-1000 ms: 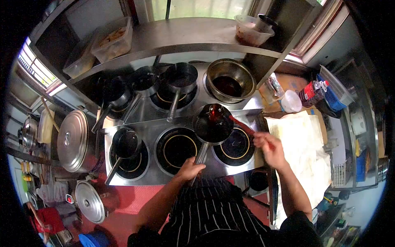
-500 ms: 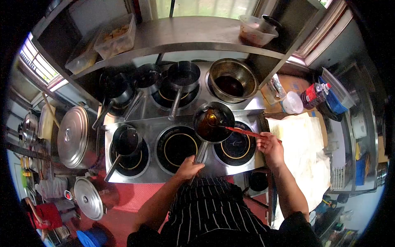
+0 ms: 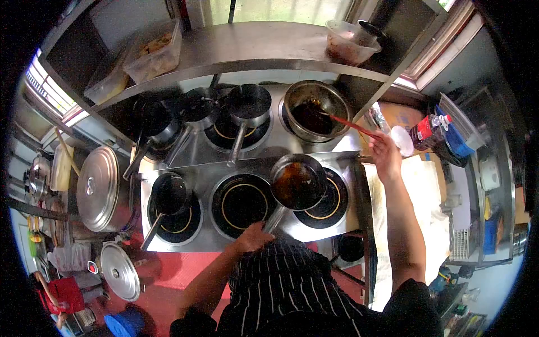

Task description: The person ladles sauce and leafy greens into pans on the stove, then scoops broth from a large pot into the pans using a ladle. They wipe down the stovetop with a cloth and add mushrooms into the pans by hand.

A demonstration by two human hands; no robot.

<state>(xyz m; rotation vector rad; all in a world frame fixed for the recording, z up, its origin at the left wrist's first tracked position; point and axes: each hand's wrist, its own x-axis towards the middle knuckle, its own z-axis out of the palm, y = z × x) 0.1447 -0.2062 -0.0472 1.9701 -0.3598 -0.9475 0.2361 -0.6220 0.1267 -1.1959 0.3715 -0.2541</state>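
My left grip (image 3: 255, 238) was closed around the handle of a dark pan (image 3: 315, 188), brown-stained inside, which partly covered the near right burner (image 3: 337, 202); I couldn't tell whether they touched. My right grip (image 3: 386, 158) pinched a red utensil (image 3: 356, 127), its far end inside the metal bowl (image 3: 338, 103) at the far right.

The right fingers (image 3: 379, 147) have carried the red utensil (image 3: 355, 125) from the pan (image 3: 282, 190) to the metal bowl (image 3: 340, 103).
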